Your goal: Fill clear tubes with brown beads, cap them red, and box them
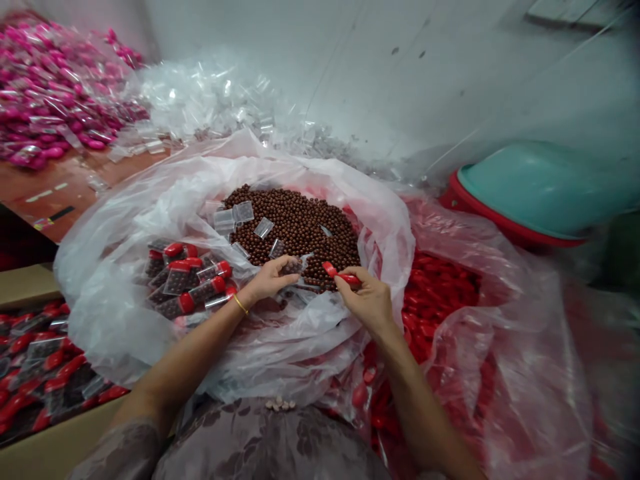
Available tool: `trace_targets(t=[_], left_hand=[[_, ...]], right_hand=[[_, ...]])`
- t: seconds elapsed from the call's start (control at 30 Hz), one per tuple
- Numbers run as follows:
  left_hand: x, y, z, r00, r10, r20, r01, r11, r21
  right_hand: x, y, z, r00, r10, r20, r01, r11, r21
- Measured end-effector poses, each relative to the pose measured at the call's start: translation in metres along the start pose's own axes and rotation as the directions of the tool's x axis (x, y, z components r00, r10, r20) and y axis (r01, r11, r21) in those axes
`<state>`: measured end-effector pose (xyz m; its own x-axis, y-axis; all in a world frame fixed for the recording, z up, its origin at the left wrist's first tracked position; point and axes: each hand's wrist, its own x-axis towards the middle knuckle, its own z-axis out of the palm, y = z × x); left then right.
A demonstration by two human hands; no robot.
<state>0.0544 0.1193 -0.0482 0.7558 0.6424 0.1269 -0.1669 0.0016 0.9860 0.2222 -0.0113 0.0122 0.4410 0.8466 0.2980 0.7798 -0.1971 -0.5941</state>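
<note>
The left hand (270, 279) pinches a filled clear container (292, 266); the right hand (369, 297) grips red caps (345, 276); no lettering legible.

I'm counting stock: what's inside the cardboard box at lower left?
The cardboard box holds a jumble of red-capped clear containers, dark contents showing through. Whatever lies beneath the top ones is hidden.

Over on my left, a heap of bright pink and clear plastic pieces (55, 87) spreads across an orange-red tabletop (120, 175), with a black strip (63, 213) near its edge. Up ahead of me, the pale wall (350, 73) shows dark spots (395, 51). And to my right, a teal basin (540, 187) rests against a red basin (505, 225).
</note>
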Motion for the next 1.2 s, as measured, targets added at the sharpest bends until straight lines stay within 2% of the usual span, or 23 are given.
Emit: trace_targets(t=[0.1,0.2,0.27,0.57,0.77,1.03,1.13,1.2], left_hand=[[-0.002,0.004,-0.003,0.998,-0.040,0.052,0.041,0.999,-0.035],[-0.003,0.006,-0.005,0.994,-0.066,0.087,0.073,0.994,-0.080],[-0.003,0.007,-0.006,0.993,-0.074,0.095,0.084,0.991,-0.107],[-0.003,0.004,-0.007,0.989,-0.090,0.116,0.108,0.981,-0.158],[-0.003,0.003,-0.007,0.989,-0.051,0.138,0.076,0.981,-0.180],[-0.004,0.008,-0.006,0.983,-0.095,0.158,0.106,0.992,-0.064],[-0.004,0.009,-0.006,0.987,-0.090,0.135,0.089,0.996,0.009],[-0.004,0.008,-0.005,0.993,-0.077,0.095,0.070,0.995,0.068]], right_hand=[[0.004,-0.011,0.020,0.994,-0.110,-0.020,0.112,0.974,0.197],[0.009,-0.015,0.037,0.975,-0.220,0.017,0.210,0.952,0.224],[0.011,-0.015,0.043,0.968,-0.249,0.016,0.239,0.946,0.218],[0.002,-0.013,0.045,0.974,-0.226,0.019,0.210,0.931,0.297],[0.003,-0.008,0.051,0.952,-0.303,0.045,0.284,0.929,0.239],[0.007,-0.011,0.031,0.896,-0.424,0.134,0.381,0.887,0.260],[0.008,-0.010,0.034,0.892,-0.439,0.113,0.383,0.863,0.329],[0.009,-0.011,0.036,0.902,-0.411,0.131,0.341,0.866,0.365]])
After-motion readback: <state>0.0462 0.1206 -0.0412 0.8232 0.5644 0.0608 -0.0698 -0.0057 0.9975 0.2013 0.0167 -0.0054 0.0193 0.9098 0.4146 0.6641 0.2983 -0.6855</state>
